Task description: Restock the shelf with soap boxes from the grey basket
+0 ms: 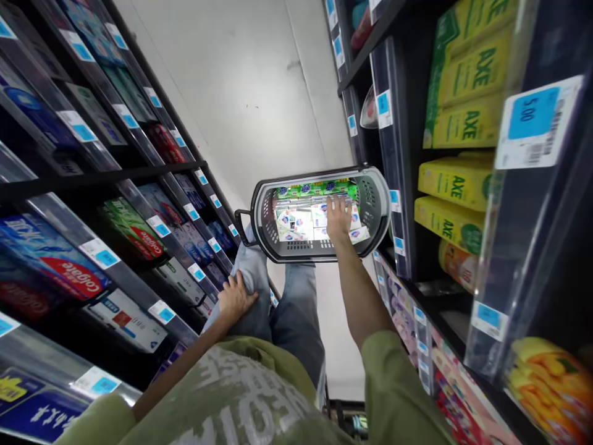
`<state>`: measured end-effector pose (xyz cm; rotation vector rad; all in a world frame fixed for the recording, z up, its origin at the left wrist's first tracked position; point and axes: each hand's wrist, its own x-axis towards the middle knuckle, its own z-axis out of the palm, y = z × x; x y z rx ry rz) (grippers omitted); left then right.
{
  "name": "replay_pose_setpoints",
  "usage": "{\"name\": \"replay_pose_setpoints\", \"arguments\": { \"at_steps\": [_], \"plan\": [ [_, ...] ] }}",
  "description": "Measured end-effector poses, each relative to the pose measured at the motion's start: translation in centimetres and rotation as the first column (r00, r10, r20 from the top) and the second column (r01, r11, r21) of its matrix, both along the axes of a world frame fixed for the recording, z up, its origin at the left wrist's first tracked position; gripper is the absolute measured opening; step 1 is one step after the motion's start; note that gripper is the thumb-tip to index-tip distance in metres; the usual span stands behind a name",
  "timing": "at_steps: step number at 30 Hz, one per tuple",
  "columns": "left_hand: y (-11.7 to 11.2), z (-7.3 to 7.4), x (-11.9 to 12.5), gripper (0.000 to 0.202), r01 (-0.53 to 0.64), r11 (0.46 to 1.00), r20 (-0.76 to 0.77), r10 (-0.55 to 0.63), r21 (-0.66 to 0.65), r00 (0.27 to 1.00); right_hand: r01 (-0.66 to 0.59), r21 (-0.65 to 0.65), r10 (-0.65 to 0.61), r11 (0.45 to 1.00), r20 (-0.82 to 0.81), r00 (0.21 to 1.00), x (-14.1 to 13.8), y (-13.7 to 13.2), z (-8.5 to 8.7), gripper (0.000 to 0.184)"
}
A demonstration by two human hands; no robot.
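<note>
My right hand (338, 217) reaches forward into a grey shopping basket (380, 207) that sits on the floor. Its fingers lie stretched out on white soap-like packs (296, 224) inside, touching them without a clear grip. A row of green packs (315, 187) lines the basket's far side. My left hand (235, 298) rests on my jeans-covered knee (254, 272) with the fingers lying loosely over the fabric, holding nothing. My green shirt fills the bottom of the view.
I am in a narrow shop aisle with a pale floor (250, 93). Dark shelves on the left hold toothpaste boxes (69, 272). On the right shelves are yellow AXE boxes (456, 182), orange packs (551, 377) and blue price tags (535, 120).
</note>
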<state>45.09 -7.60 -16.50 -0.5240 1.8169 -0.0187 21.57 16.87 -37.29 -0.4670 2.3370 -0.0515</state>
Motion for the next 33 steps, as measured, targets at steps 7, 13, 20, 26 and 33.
{"name": "replay_pose_setpoints", "arguments": {
  "at_steps": [7, 13, 20, 26, 33],
  "plan": [
    [0.7, -0.4, 1.3, 0.094, 0.05, 0.999, -0.044, -0.05, -0.006, 0.998, -0.025, 0.055, 0.024, 0.998, 0.013, 1.0, 1.2, -0.4, -0.2, 0.047],
    [0.8, -0.5, 1.6, 0.092, 0.049, 0.999, -0.049, -0.049, -0.001, 0.998, -0.026, 0.08, 0.016, 0.996, 0.124, 0.992, 6.6, -0.6, 3.1, 0.044],
    [0.4, -0.8, 2.5, 0.093, 0.038, 0.999, -0.044, -0.038, -0.006, 0.998, 0.305, 0.056, -0.306, 0.951, 0.333, 0.892, 16.2, -1.9, 6.0, 0.05],
    [0.2, -0.2, 5.4, 0.087, 0.084, 0.996, 0.007, -0.084, 0.019, 0.996, 0.54, 0.042, -0.514, 0.84, 0.381, 0.769, 20.5, -4.2, 9.2, 0.045],
    [-2.1, 4.5, 5.8, 0.07, 0.0, 0.983, 0.017, -0.004, 0.185, 1.0, 0.748, 0.066, -0.648, 0.66, 0.553, 0.524, 23.9, -7.9, 20.0, 0.044]
  ]
}}
